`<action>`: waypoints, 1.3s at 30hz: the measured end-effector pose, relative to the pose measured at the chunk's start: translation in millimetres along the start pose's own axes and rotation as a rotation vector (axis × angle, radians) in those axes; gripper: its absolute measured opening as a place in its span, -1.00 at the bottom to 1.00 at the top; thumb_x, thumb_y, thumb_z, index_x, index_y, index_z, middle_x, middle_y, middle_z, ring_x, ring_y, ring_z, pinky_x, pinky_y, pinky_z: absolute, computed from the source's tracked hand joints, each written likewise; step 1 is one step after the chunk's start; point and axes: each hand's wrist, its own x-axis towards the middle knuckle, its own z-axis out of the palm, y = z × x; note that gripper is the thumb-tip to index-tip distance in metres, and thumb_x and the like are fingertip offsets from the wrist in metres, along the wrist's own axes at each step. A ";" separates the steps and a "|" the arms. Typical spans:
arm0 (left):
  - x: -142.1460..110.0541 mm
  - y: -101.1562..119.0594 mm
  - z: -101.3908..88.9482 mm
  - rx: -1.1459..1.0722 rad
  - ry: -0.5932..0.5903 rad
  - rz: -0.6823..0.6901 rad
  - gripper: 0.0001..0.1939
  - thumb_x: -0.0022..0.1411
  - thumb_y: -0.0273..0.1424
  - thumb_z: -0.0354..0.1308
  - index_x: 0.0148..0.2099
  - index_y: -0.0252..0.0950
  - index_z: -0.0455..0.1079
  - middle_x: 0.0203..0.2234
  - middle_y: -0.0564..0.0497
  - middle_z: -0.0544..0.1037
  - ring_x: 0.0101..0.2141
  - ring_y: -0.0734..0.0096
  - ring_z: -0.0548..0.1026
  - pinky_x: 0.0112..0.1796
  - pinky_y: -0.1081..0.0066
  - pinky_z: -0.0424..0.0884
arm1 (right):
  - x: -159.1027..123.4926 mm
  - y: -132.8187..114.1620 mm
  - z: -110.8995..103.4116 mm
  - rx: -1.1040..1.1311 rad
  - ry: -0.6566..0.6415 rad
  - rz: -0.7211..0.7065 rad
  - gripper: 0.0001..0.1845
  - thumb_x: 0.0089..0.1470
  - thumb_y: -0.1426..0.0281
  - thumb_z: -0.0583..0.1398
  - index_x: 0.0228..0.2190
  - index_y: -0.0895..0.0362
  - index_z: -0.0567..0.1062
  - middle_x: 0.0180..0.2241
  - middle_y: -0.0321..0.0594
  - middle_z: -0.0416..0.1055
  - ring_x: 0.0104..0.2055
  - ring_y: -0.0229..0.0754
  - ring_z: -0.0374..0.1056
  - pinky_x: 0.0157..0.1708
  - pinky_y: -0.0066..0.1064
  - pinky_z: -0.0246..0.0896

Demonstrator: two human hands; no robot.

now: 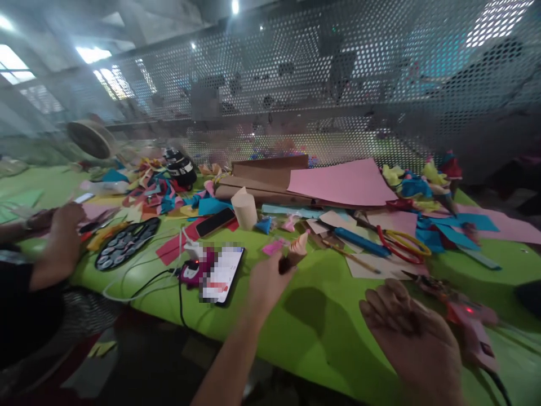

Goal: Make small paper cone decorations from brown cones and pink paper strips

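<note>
Step in hand, as far as I can judge: L hand [270, 277] is holding up a small striped peach cone [298, 247], nothing being joined to it. The L grip is pinched on its lower end, thumb vs. fingers; R hand [412, 332] is palm-up w/ fingers curled, can't tell if anything's in it. Cone is above the green desk [327, 265], btwn the lit phone [230, 270] and the blue cutter [361, 242], w/ a bright pink scrap [274, 247] just beside. Next move prob. calls for a light pinch, so the cone doesn't crush, and a steady wrist. Cone's long axis is slanted, lower L to upper R in view, pink-tipped end up & tilted R, other end down in the fingers. Pink glue gun [471, 321] lies near R hand, red light on, nozzle aimed away & to the L.
</note>
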 end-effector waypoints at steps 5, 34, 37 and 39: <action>-3.4 -2.6 3.8 -0.145 0.163 0.026 -0.77 0.21 -0.32 0.28 -0.10 -0.26 0.43 -0.31 -0.05 0.64 -0.34 0.24 0.58 -0.27 0.32 0.42 | 0.2 0.0 -1.4 0.066 0.061 0.009 -0.59 -0.22 0.50 0.40 -0.54 0.07 0.24 -0.67 -0.53 -0.06 -0.63 -0.37 -0.22 -0.67 -0.44 -0.04; 31.2 -0.3 -19.3 0.378 0.143 0.066 -0.55 0.27 -0.14 0.24 0.05 -0.34 0.36 -0.05 -0.22 0.52 -0.06 0.05 0.51 -0.12 0.24 0.41 | -1.4 -4.4 4.5 -0.270 0.075 -0.082 -0.65 -0.09 0.28 0.32 -0.56 0.03 0.21 -0.61 -0.50 -0.35 -0.56 -0.26 -0.44 -0.64 -0.37 -0.27; 40.1 -8.8 -11.4 0.455 0.053 0.029 -0.51 0.23 -0.15 0.28 0.06 -0.38 0.36 -0.06 -0.27 0.52 -0.02 -0.03 0.50 -0.07 0.19 0.41 | 0.0 -4.4 6.2 -0.287 0.100 -0.089 -0.66 -0.11 0.29 0.31 -0.57 0.03 0.21 -0.61 -0.49 -0.37 -0.55 -0.24 -0.45 -0.63 -0.34 -0.33; 42.0 -12.9 -7.3 0.461 0.045 0.028 -0.57 0.24 -0.21 0.27 0.03 -0.38 0.38 -0.06 -0.29 0.51 0.01 -0.04 0.49 -0.04 0.16 0.40 | 0.9 -3.9 6.4 -0.308 0.098 -0.102 -0.67 -0.08 0.28 0.29 -0.57 0.02 0.21 -0.60 -0.49 -0.36 -0.54 -0.23 -0.46 -0.63 -0.33 -0.34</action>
